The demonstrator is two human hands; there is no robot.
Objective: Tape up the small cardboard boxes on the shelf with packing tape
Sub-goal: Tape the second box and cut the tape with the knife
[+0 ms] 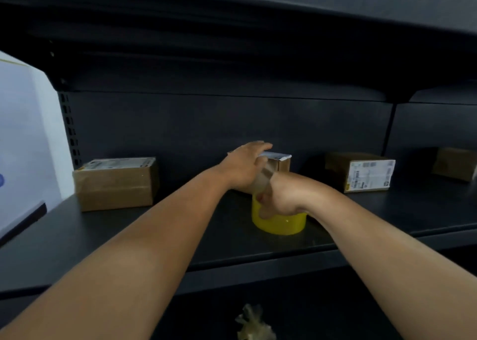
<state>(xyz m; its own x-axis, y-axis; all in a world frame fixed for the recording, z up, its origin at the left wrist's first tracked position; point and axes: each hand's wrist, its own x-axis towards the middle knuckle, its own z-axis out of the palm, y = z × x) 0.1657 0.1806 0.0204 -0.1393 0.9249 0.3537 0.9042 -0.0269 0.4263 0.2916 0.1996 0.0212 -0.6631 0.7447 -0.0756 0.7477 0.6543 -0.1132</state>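
Note:
A small cardboard box [281, 163] with a white label on top stands in the middle of the dark shelf [129, 234]. My left hand [242, 166] lies flat over its top and front, pressing on it. Just in front, my right hand [281, 197] is closed on a yellow roll of packing tape [281, 223]. A clear strip of tape [264, 177] stretches from the roll up to the box, between my two hands. Most of the box is hidden behind my hands.
Another cardboard box [116, 185] stands at the left of the shelf, a labelled one [361, 172] at the right, and a further one [454, 164] at the far right. A white panel [23, 138] borders the left. Crumpled tape [254, 324] lies below the shelf.

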